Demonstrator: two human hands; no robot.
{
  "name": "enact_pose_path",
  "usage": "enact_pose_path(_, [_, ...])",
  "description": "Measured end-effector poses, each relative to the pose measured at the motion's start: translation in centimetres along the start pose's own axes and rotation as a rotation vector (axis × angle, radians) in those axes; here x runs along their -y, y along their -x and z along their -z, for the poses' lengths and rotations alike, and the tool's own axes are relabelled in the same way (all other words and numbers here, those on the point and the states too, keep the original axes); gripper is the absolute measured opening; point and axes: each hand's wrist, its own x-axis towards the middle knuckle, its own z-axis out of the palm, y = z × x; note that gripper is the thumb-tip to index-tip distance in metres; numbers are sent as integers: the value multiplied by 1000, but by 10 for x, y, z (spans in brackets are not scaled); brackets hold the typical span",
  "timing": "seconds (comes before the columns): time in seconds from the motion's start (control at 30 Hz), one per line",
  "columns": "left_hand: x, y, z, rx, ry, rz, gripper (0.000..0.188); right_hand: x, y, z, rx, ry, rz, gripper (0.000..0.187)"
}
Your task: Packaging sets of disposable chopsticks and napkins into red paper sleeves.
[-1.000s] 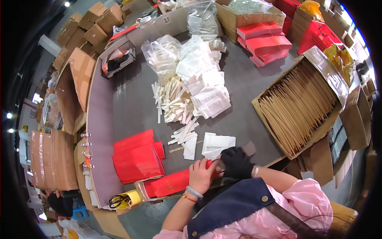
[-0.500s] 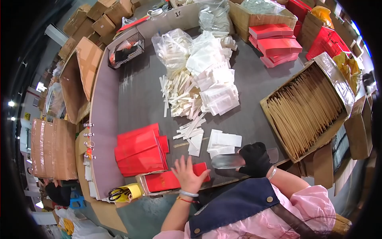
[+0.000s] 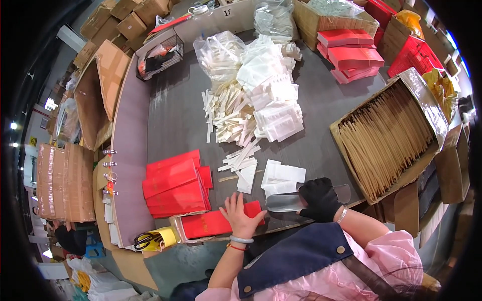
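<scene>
Grey worktable (image 3: 175, 115), long, fills the middle of the view.

Right side: open cardboard box (image 3: 386, 135) packed with thin tan sticks lying in rows, its near corner just beside the right forearm.

Centre, far half of the table: heap of white packets (image 3: 271, 95) in clear bags, with loose pale strips (image 3: 226, 113) spilled along its left edge.

Far right: stack of flat red boxes (image 3: 351, 52). Beyond it, a red crate (image 3: 414, 55).

Near left: second stack of red flat boxes (image 3: 175, 183), fanned, close to the table's front edge.

Front edge: 1 long red box (image 3: 211, 223) lying flat, parallel to the edge, just below that stack. Left hand (image 3: 240, 216) bare, fingers spread, palm pressed down on the right end of this box — flat on it, not wrapped around it.

Right of that: a few white packets (image 3: 283, 176) lying loose, apart from the heap.

Right hand (image 3: 319, 199) in a black glove, curled over the right end of a clear plastic sleeve (image 3: 288, 202) that lies on the table between the 2 hands. The glove grips it; the sleeve's left tip is near the red box's end.

Small: yellow tape roll with scissors (image 3: 150, 240) at the near left corner — well apart from both hands.
</scene>
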Motion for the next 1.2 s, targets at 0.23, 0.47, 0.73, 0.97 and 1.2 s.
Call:
enact_pose_path(0.23, [4, -3, 6, 50, 49, 19, 93, 1, -10, -17, 30, -129, 158, 58])
enact_pose_path(0.47, [3, -31, 20, 275, 96, -16, 82, 40, -46, -47, -41, -229, 333, 48])
enact_pose_path(0.73, [26, -155, -3, -85, -100, -157, 13, -105, 17, 3, -572, -196, -205, 47])
enact_pose_path(0.97, [-12, -138, -5, -102, 13, -456, 4, -260, 118, 15, -752, 270, -757, 36])
enact_pose_path(1.2, [-70, -122, -22, 100, -11, -652, 25, -272, 104, 13, -644, 20, -713, 23])
